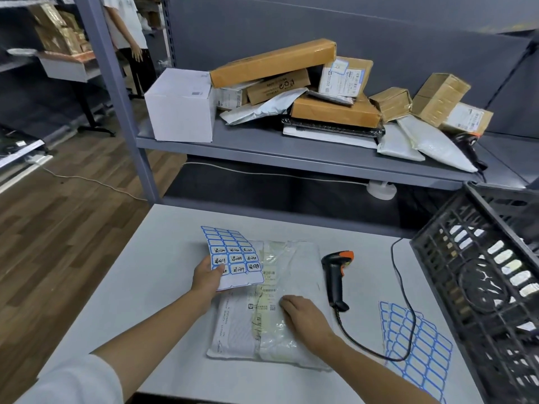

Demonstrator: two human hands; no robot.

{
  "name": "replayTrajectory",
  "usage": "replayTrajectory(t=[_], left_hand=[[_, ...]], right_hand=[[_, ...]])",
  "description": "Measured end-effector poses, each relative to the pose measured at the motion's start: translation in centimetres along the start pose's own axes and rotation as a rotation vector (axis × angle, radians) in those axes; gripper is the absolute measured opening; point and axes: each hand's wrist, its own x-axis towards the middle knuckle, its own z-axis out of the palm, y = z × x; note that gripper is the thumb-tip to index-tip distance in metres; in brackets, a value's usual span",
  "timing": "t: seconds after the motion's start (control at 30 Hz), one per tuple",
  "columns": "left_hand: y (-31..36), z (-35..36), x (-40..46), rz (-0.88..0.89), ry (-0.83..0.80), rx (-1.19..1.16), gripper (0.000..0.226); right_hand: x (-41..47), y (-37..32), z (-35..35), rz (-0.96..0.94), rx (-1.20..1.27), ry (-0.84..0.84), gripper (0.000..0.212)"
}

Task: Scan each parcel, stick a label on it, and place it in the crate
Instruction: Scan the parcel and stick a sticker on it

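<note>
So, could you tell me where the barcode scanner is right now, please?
The scanner lies on the white table, just right of the parcel under the right hand, with the black crate farther right.

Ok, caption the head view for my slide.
Left hand holds a label sheet over a white parcel; right hand rests on it.
</note>
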Motion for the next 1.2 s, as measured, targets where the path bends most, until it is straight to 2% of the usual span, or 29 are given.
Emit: replayTrajectory(t=[0.07,0.1,0.23,0.27,0.33,0.4,0.57,0.7,0.87,1.07,1.2], left_hand=[[0.0,0.0,-0.1,0.000,-0.006,-0.006,0.027],[0.0,0.1,-0.1,-0.002,-0.008,-0.013,0.027],[-0.2,0.2,-0.3,-0.013,-0.018,-0.029,0.027],[-0.3,0.3,-0.4,-0.012,-0.021,-0.031,0.027],[-0.3,0.4,-0.7,-0.009,-0.031,-0.036,0.027],[-0.2,0.6,-1.1,-0.005,-0.042,-0.035,0.028],[0.2,1.2,-2.2,0.028,-0.069,-0.016,0.025],[0.4,2.8,-3.5,0.035,-0.177,0.037,0.027],[0.4,5.8,-6.3,0.024,-0.377,0.074,0.023],[-0.3,9.8,-9.0,0.094,-0.616,0.202,0.034],[-1.2,10.5,-9.5,0.109,-0.539,0.225,0.030]], right_hand=[[-0.9,-0.1,0.6,-0.092,-0.068,0.105,0.032],[-1.2,-0.3,0.8,-0.094,-0.113,0.087,0.036],[-2.2,-0.6,0.7,0.053,-0.225,-0.212,0.058],[-2.1,-0.3,1.0,0.060,-0.205,-0.313,0.064],[-1.5,0.0,0.8,0.095,-0.011,-0.483,0.063],[-0.7,0.0,-0.2,0.206,0.223,-0.511,0.056],[0.9,1.3,-4.1,0.719,0.969,-0.030,0.042],[1.7,2.0,-6.5,0.817,1.309,-0.006,0.044],[0.4,1.4,-7.9,0.805,1.517,0.026,0.030],[-3.9,4.4,-9.0,0.923,1.606,0.225,0.030],[-8.0,9.9,-9.6,1.053,1.624,0.390,0.041]])
